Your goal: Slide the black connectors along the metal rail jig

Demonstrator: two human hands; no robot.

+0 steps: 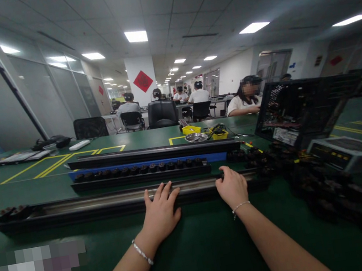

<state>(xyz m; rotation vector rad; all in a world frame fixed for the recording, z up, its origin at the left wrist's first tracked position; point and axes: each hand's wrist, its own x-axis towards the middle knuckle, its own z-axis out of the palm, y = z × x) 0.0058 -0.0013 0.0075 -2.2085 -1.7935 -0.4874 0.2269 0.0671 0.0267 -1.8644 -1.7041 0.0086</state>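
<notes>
A long black channel point(92, 205) with a bare metallic inside lies across the green table in front of me. Several small black parts point(15, 212) sit in its left end. My left hand point(161, 210) rests on the channel near its middle, fingers spread and holding nothing. Farther right, my right hand point(233, 186) is closed over the channel, pinching a small black part point(221, 176) that its fingers mostly cover. Behind lies a shorter black rail point(139, 178) filled with a row of round black parts point(144, 169), beside a blue strip point(217, 155) and another long black rail point(152, 153).
A heap of black parts point(336, 190) spreads over the right side. Beyond it stand an open computer case point(314, 104) and a grey power supply box point(353, 150). Yellow trays point(191, 129) and a metal dish point(196, 137) lie farther back. A person point(246, 97) sits across the table.
</notes>
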